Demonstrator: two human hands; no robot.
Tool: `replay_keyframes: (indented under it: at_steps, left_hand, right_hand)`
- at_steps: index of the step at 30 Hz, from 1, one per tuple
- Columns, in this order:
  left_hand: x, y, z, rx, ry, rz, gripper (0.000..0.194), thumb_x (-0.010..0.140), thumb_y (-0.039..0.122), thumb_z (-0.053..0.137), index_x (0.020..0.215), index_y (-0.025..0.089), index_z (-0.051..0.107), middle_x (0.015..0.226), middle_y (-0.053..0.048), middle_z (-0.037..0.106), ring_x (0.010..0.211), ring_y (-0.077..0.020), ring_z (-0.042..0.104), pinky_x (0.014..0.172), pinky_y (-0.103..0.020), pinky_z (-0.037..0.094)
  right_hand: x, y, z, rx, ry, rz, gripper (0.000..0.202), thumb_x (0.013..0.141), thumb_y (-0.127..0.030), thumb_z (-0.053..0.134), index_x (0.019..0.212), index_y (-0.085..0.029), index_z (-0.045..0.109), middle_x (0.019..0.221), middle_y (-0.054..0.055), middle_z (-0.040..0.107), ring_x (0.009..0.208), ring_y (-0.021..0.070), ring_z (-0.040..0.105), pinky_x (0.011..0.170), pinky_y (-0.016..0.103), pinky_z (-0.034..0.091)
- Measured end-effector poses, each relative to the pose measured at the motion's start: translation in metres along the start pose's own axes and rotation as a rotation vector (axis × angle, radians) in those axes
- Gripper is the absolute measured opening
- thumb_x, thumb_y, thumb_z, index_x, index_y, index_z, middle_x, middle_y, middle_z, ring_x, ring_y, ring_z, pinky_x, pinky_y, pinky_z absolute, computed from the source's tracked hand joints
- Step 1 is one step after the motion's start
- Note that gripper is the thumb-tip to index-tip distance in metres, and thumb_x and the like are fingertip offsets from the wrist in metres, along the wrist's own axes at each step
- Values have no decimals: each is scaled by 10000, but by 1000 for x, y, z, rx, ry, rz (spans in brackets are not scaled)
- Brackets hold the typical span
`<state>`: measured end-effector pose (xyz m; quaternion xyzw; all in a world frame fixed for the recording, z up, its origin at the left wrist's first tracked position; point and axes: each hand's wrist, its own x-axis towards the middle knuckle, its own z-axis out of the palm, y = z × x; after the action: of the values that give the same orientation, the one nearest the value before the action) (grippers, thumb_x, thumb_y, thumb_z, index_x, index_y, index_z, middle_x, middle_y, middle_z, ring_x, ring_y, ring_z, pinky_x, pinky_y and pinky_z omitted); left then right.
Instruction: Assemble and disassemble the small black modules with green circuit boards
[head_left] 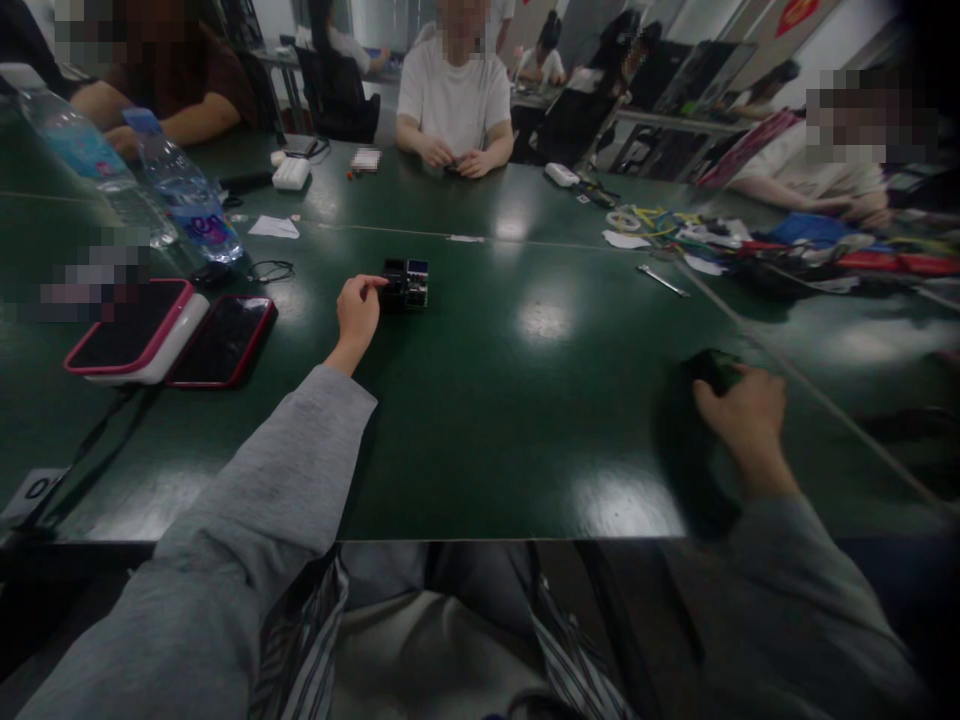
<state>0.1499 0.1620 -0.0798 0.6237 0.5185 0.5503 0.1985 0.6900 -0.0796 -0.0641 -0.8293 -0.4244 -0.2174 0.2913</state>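
Observation:
A small black device with a little screen and circuit parts (416,284) lies on the dark green table (480,420). My left hand (360,312) is at its left side, fingers bent and fingertips touching its edge. Whether they grip it is hard to tell. Farther right and nearer the front edge, my right hand (750,412) is closed around a dark object (712,370), blurred by motion, whose shape I cannot make out.
Phones (223,342) and two water bottles (187,195) occupy the left. A small wrench (663,281) lies right of centre, near tangled cables (795,255). A person in a white shirt (454,95) sits opposite; others sit at both sides.

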Motion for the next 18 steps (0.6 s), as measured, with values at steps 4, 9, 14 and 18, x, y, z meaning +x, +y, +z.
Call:
replay_keyframes:
  at_steps: [4,9,14,18]
  left_hand:
    - [-1,1,-1,-2,-4,-14,251,901,96,501,921,231,712,1008,-37,693,975,-195,632,964,-393,502]
    - [-2,3,-3,24,-12,-2,269,886,78,494,926,222,718,1018,-47,697,995,-204,634,974,-395,491]
    - [-1,4,-1,4,-14,-5,265,889,79,492,912,222,714,999,-40,702,983,-198,636,978,-388,487]
    - [0,3,1,14,-31,-3,258,893,85,497,908,229,712,993,-36,702,983,-199,636,976,-388,485]
  right_hand:
    - [-26,-127,18,262,-210,-277,478,886,-416,647,1172,-34,616,1131,348,612,1152,424,588,976,623,462]
    - [-79,-269,26,608,-435,-752,363,961,-410,567,1270,-219,579,1261,118,630,1159,280,602,1009,492,495]
    - [-99,-318,20,845,-528,-909,373,1004,-476,499,1290,-250,579,1275,84,629,1202,273,565,1046,495,458]
    - [-96,-313,27,937,-518,-766,453,1014,-543,456,1372,-273,518,1309,86,598,1204,263,554,1054,491,450]
